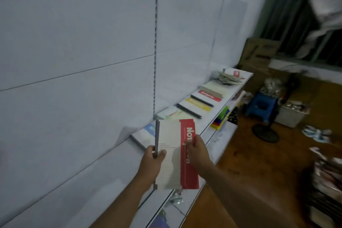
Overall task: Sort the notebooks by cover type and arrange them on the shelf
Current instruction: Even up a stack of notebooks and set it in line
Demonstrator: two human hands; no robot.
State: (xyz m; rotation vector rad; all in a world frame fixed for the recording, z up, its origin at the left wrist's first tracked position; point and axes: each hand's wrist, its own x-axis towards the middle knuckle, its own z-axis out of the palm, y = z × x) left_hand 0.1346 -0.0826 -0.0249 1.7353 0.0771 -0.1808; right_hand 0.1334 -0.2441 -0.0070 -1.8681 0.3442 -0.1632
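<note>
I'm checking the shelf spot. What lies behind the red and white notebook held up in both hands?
Behind the red and white notebook, a blue-marked notebook lies flat on the shelf; its right part is covered.

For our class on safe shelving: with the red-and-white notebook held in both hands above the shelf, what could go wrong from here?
1. The left hand and right hand only pinch the notebook at its edges; it might slip.
2. Set down carelessly, it could shift the notebooks already laid out.
3. The shelf is narrow, so it might overhang and fall.

We see two bare forearms, left hand (154, 157) and right hand (199, 152). No sleeves reach the wrists. We note no rings, watch, gloves or markings visible on either hand.
</note>
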